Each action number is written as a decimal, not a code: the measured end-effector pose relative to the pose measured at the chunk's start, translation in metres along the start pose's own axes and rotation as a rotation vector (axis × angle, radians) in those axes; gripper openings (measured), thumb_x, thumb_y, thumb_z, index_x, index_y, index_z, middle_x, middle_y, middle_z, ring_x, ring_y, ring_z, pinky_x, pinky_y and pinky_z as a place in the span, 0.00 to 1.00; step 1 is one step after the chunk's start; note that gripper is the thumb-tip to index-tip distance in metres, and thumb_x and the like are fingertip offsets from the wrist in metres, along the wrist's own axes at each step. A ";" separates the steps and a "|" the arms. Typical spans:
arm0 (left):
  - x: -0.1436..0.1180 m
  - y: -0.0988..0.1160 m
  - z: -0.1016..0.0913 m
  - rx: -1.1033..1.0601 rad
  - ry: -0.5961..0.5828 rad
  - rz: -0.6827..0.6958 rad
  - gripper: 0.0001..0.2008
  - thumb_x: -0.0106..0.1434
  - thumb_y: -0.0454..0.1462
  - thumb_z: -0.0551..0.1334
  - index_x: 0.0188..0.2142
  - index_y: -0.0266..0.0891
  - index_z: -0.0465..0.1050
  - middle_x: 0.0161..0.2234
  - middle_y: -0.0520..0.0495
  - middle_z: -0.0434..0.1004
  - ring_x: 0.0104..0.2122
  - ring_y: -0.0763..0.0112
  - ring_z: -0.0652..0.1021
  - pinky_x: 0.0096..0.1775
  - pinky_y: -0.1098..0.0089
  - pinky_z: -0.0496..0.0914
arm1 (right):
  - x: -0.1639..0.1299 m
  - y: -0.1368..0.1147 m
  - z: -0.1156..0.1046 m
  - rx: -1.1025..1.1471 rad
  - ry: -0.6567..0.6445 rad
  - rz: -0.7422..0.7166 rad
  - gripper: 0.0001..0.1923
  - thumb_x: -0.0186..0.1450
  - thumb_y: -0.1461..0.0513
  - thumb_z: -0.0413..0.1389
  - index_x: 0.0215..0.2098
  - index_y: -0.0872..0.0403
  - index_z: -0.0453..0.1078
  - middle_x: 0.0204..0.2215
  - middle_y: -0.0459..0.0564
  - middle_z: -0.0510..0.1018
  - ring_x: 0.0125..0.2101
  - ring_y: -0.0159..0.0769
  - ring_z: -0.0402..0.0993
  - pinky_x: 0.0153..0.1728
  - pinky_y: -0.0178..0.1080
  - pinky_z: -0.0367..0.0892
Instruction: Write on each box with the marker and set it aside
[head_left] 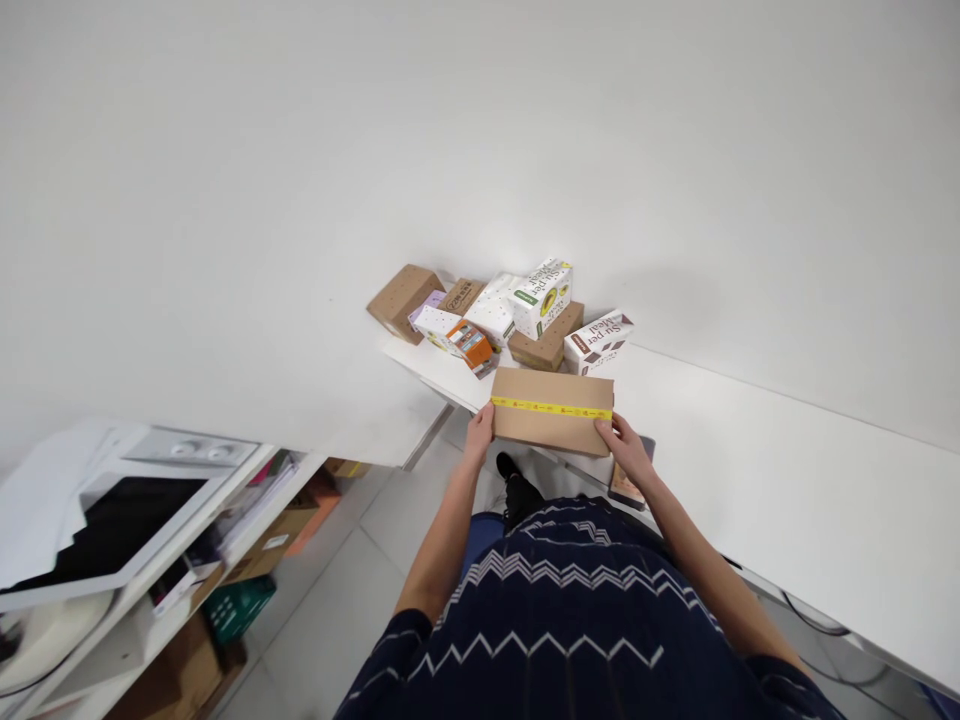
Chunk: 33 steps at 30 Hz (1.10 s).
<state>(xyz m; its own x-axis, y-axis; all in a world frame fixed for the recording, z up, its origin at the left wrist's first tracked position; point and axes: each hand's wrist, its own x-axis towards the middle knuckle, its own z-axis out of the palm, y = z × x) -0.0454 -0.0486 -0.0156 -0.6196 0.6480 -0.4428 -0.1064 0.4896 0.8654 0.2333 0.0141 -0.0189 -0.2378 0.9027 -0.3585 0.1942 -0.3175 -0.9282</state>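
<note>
A brown cardboard box point(547, 430) with a yellow printed tape strip along it is held level in front of me. My left hand point(480, 432) grips its left end, fingers closed and partly hidden behind it. At the right end, my right hand point(624, 445) is closed on the box, thumb on top near the tape. Just beyond the box lie a white box with brown print point(600, 340), an orange box point(472, 346) and a white box with green print point(544, 297), which rests on a brown box point(551, 340).
More cartons, among them a brown one point(405, 298), are heaped against the wall. The white table point(750, 440) stretches right, and a dark flat item point(634, 478) lies at its front edge. At lower left stand a microwave point(127, 520) and shelves holding boxes.
</note>
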 end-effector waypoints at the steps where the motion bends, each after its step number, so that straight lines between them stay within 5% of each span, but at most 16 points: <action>1: 0.002 -0.001 0.001 0.006 0.005 -0.006 0.37 0.51 0.64 0.59 0.47 0.38 0.74 0.37 0.41 0.77 0.38 0.59 0.75 0.31 0.67 0.69 | 0.001 0.003 0.000 -0.001 0.002 0.002 0.32 0.59 0.43 0.54 0.56 0.50 0.66 0.53 0.53 0.73 0.45 0.42 0.74 0.43 0.40 0.71; 5: 0.007 -0.003 0.003 0.020 0.015 -0.010 0.36 0.52 0.64 0.58 0.46 0.38 0.74 0.37 0.42 0.76 0.37 0.60 0.75 0.30 0.67 0.68 | 0.015 0.020 -0.011 0.011 0.068 0.022 0.30 0.62 0.42 0.48 0.52 0.52 0.69 0.49 0.53 0.76 0.44 0.42 0.76 0.38 0.39 0.72; 7: 0.008 -0.003 0.004 0.027 0.022 -0.013 0.35 0.52 0.64 0.58 0.46 0.39 0.74 0.38 0.42 0.76 0.38 0.60 0.75 0.30 0.67 0.68 | 0.028 0.029 -0.021 -0.189 0.148 0.032 0.28 0.63 0.44 0.46 0.50 0.53 0.70 0.44 0.54 0.78 0.41 0.42 0.77 0.37 0.40 0.71; 11: 0.008 -0.002 0.006 0.029 0.029 -0.013 0.33 0.53 0.63 0.57 0.45 0.40 0.73 0.40 0.41 0.76 0.40 0.59 0.75 0.31 0.67 0.69 | 0.060 0.042 -0.036 -0.677 0.191 0.084 0.15 0.61 0.52 0.54 0.40 0.52 0.75 0.35 0.55 0.80 0.41 0.45 0.76 0.42 0.44 0.68; 18: -0.001 -0.004 0.007 0.013 0.047 0.034 0.29 0.55 0.59 0.58 0.43 0.38 0.75 0.45 0.39 0.76 0.46 0.55 0.74 0.38 0.64 0.71 | 0.099 0.046 -0.023 -0.777 0.130 0.191 0.08 0.52 0.59 0.63 0.28 0.55 0.75 0.35 0.64 0.80 0.45 0.52 0.75 0.44 0.51 0.66; 23: -0.001 -0.006 0.009 0.026 0.077 0.135 0.23 0.59 0.55 0.59 0.41 0.39 0.75 0.45 0.39 0.77 0.49 0.54 0.74 0.50 0.60 0.67 | 0.102 0.039 -0.017 -0.688 0.130 0.224 0.05 0.50 0.61 0.61 0.25 0.55 0.74 0.28 0.62 0.80 0.40 0.51 0.78 0.40 0.47 0.69; 26: -0.003 -0.003 0.009 0.055 0.144 0.227 0.23 0.59 0.51 0.60 0.48 0.39 0.73 0.51 0.38 0.72 0.54 0.53 0.69 0.56 0.58 0.61 | 0.098 0.027 -0.028 -0.586 0.200 0.179 0.09 0.54 0.58 0.56 0.20 0.54 0.71 0.21 0.59 0.78 0.36 0.50 0.78 0.37 0.44 0.69; 29: -0.012 0.004 0.014 0.223 0.214 0.501 0.24 0.62 0.47 0.59 0.54 0.38 0.69 0.57 0.36 0.65 0.60 0.53 0.62 0.62 0.57 0.52 | 0.089 0.004 -0.043 -0.474 0.314 0.119 0.13 0.60 0.55 0.47 0.25 0.53 0.68 0.23 0.56 0.79 0.28 0.43 0.77 0.31 0.41 0.69; 33: -0.029 0.014 0.040 0.476 0.110 0.758 0.21 0.64 0.43 0.56 0.54 0.41 0.71 0.57 0.38 0.66 0.62 0.53 0.58 0.64 0.53 0.44 | 0.063 -0.038 -0.044 0.000 0.405 -0.142 0.07 0.58 0.57 0.49 0.34 0.50 0.60 0.28 0.48 0.79 0.21 0.33 0.70 0.22 0.35 0.64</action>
<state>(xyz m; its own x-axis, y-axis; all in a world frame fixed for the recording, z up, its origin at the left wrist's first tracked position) 0.0025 -0.0370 0.0002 -0.4659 0.8478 0.2532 0.6792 0.1592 0.7165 0.2532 0.0959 -0.0020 0.1304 0.9787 -0.1587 0.1867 -0.1814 -0.9655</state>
